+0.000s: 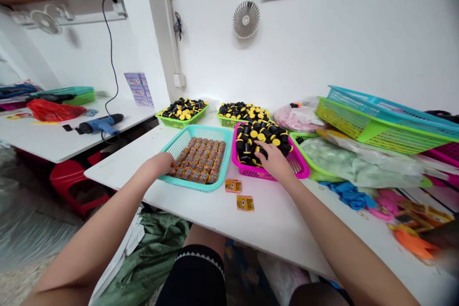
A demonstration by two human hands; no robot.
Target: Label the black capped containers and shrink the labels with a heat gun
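A light turquoise basket [226, 162] holds rows of small labelled cylinders [201, 160]. At its left edge is my left hand [165, 163], fingers curled over the end of the rows; what they hold, if anything, is hidden. My right hand [273, 157] reaches into the magenta basket [247, 170], its fingers closed on a black container among many black containers with yellow lids [254, 134]. Two stacks of small orange-yellow printed cards lie on the white table in front of the baskets, one stack [233, 185] behind the other [245, 202].
Two green baskets [172, 123] of black and yellow containers stand at the back. Right of the magenta basket are plastic bags [332, 158], stacked baskets [373, 126] and blue gloves [349, 195]. A blue heat gun [102, 125] lies on the left table [46, 141].
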